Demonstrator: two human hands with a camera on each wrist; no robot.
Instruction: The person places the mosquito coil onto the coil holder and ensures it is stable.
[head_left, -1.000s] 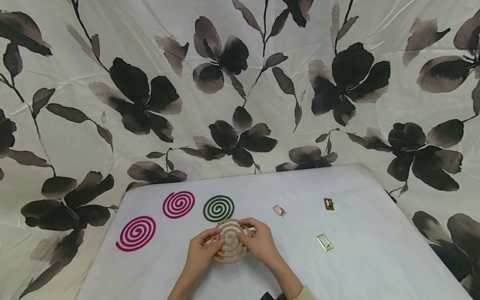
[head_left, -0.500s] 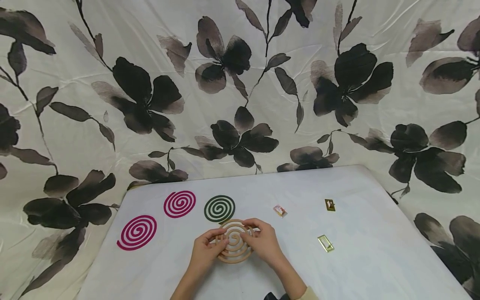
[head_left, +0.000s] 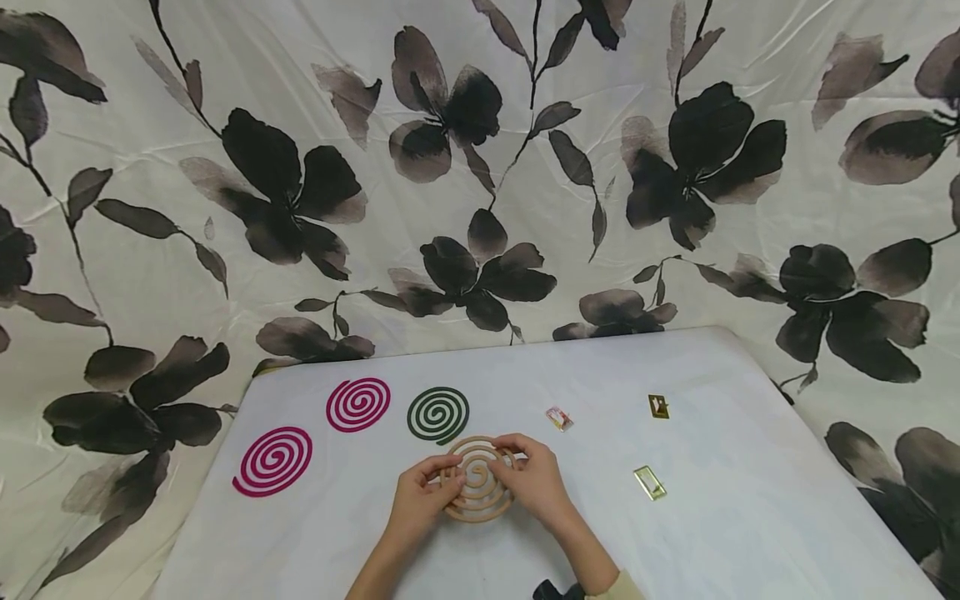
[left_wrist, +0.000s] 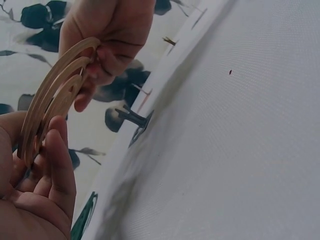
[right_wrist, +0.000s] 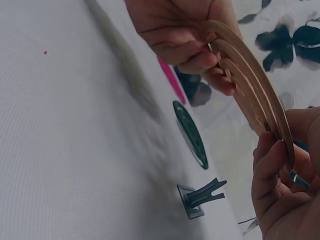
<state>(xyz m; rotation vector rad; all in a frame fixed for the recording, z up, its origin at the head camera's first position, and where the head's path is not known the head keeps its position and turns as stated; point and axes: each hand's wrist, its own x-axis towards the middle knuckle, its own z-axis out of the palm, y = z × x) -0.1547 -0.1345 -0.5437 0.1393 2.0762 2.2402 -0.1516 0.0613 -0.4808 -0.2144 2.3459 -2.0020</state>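
Both hands hold a tan mosquito coil above the white table, just in front of a green mosquito coil. My left hand pinches its left edge between thumb and fingers. The right hand grips the opposite side in the same manner. In the left wrist view the tan coil is tilted and raised off the cloth. The right wrist view has the tan coil between both hands, with a small metal coil stand upright on the table beyond.
Two magenta mosquito coils, a back one and a front one, lie at left on the white table. Small metal stands sit at right: a reddish shiny one, a dark gold one, a pale gold one. Floral cloth hangs behind.
Both hands and the tan coil have shifted a little to the right. The grip on the coil looks the same; the other coils and the stands stay in place.
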